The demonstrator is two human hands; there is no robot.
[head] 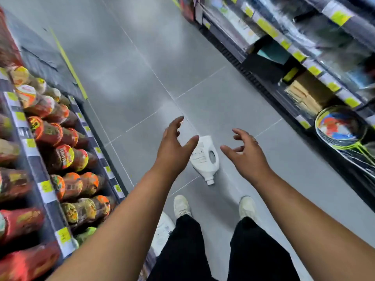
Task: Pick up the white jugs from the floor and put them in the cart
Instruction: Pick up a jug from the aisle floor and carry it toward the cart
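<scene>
A white jug (206,159) lies on its side on the grey tiled floor just ahead of my feet, cap pointing toward me. My left hand (174,148) hovers above its left side, fingers spread, holding nothing. My right hand (246,153) is to the right of the jug, also spread and empty. A second white jug (163,230) lies on the floor by my left leg, partly hidden behind my left arm. No cart is in view.
Shelves of red and orange snack bags (60,155) line the aisle's left side. On the right stand dark shelves with yellow price tags and badminton rackets (343,128). My white shoes (181,205) stand on the floor (132,67) between them.
</scene>
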